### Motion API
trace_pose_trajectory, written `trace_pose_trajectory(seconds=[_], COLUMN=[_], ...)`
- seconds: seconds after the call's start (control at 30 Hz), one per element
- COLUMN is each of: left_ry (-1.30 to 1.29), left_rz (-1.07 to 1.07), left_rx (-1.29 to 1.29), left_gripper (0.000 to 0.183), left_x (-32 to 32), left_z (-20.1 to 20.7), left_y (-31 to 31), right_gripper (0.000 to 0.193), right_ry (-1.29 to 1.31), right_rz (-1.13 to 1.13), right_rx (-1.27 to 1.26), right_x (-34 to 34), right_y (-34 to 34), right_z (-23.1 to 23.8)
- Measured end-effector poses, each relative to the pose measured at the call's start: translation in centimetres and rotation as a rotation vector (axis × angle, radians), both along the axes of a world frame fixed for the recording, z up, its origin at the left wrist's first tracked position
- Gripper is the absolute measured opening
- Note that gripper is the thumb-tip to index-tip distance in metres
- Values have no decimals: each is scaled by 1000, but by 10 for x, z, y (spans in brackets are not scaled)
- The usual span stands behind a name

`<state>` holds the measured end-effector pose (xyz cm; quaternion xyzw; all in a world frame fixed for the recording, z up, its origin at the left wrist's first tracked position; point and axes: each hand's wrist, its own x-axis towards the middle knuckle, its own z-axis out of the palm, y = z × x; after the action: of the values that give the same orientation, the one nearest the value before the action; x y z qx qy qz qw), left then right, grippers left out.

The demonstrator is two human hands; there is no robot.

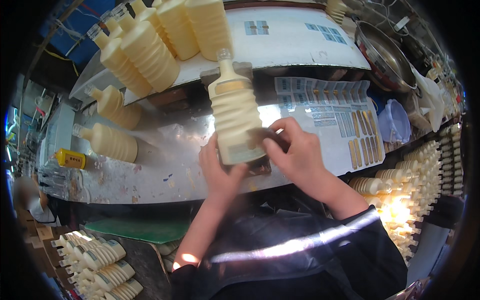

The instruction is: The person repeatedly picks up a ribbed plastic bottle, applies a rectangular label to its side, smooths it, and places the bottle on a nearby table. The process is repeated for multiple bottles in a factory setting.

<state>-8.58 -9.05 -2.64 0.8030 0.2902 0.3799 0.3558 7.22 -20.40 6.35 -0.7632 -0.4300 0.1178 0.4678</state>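
Observation:
A cream-coloured ribbed bottle (232, 107) with a clear neck lies in front of me, its neck pointing away. On it are a gold strip label (234, 86) near the shoulder and a pale rectangular label (239, 151) near the base. My left hand (220, 170) grips the lower left side of the bottle, thumb by its base. My right hand (298, 152) is closed on a dark flat piece (261, 136), which lies against the bottle's lower right side above the pale label. Blur and the fingers hide its exact kind.
Several cream bottles (150, 52) stand at the back left; more lie on the metal table (165, 175). To the right are a sheet of gold and blue labels (345, 120), a lilac bucket (395, 121) and a metal pan (385, 52). A yellow container (70, 159) sits far left. Stacked bottles (102, 262) flank me.

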Motion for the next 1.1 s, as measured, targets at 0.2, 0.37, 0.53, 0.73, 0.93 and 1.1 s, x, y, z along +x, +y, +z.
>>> trace_pose_trajectory(seconds=[0.2,0.37,0.53,0.73,0.93,1.1], left_ry=[7,-164,-36,-24,-165,-175], left_rz=[44,26,110,56,-35,-71], left_rx=[-326,-423,-436,-390,-444,-440], left_gripper=[61,57,58,59,51,50], left_x=[15,16,23,18,15,10], left_z=[-6,-20,-1,-9,-10,-20], left_y=[3,2,-1,1,1,6], right_gripper=[28,27,30,28,25,28], right_ry=[-57,163,106,439,504,412], right_rz=[76,0,117,-47,-62,-30], right_rx=[-130,-165,-140,-188,-67,2], right_x=[-11,4,-12,13,18,-1], right_y=[-4,-14,-12,-27,-28,-25], right_z=[-21,-17,-27,-62,-79,-47])
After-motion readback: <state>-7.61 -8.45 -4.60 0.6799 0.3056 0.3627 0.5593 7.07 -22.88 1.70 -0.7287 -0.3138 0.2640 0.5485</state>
